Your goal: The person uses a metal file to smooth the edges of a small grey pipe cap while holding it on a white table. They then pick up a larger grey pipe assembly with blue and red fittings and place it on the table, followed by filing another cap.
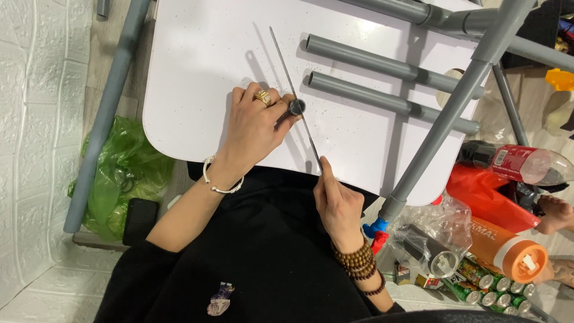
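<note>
White tabletop (197, 66) carries a short grey pipe piece (296, 107) near its front edge, pinched in the left hand (254, 128). Right hand (338, 206) grips a thin saw blade (293, 90) lying across that piece.

You are sitting in a home, in a lived-in room turned into a makeshift craft corner. A small white worktop (197, 66) with rounded corners stands beside a white brick-pattern wall (30, 90), above a wood-look floor (113, 36). Household clutter crowds your right: drink cans (481, 287), a plastic soda bottle (526, 162), an orange tub (508, 251) and clear bags. A green plastic bag (122, 167) lies on your left. Grey plastic pipes (382, 63) rest on the worktop.
</note>
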